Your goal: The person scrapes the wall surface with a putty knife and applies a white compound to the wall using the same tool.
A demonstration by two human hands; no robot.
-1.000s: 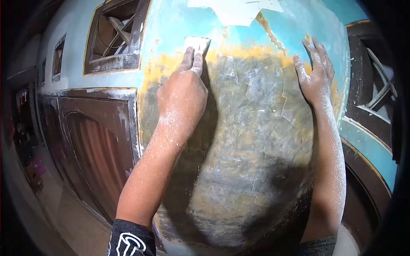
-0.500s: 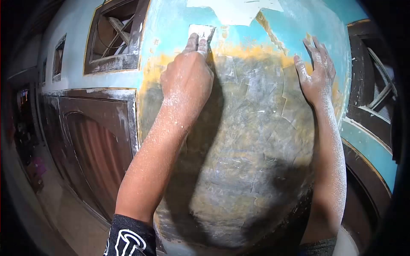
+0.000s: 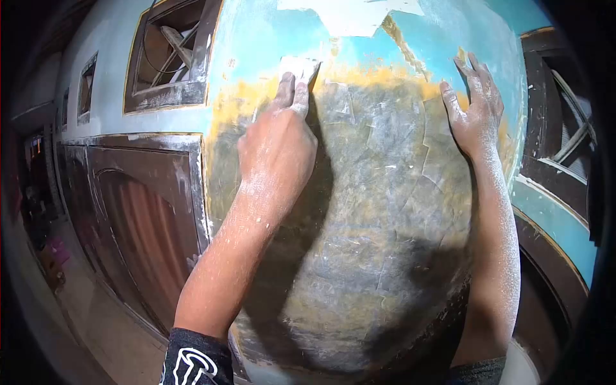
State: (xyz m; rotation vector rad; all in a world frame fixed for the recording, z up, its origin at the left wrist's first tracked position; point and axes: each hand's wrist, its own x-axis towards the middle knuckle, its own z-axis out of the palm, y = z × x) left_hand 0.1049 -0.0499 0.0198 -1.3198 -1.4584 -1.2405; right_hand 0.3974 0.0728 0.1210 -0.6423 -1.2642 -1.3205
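Note:
My left hand (image 3: 277, 144) is closed on a scraper (image 3: 299, 65), two fingers stretched along its flat, white-smeared blade. The palm hides its handle. The blade lies against the wall where turquoise paint gives way to a yellowish band. My right hand (image 3: 476, 102) rests on the same wall (image 3: 385, 173) at the right, fingers spread, holding nothing. Below the band the wall surface is bare, grey-brown and cracked. White dust coats both forearms.
A white unpainted patch (image 3: 353, 18) sits high on the wall. To the left are a dark-framed window opening (image 3: 170, 58) and a brown door panel (image 3: 138, 212). Another dark frame (image 3: 564, 122) stands at the right. Purple items (image 3: 58, 251) lie far left on the floor.
My left hand and the scraper have slid a short way down the wall, slightly to the left. My right hand keeps its place.

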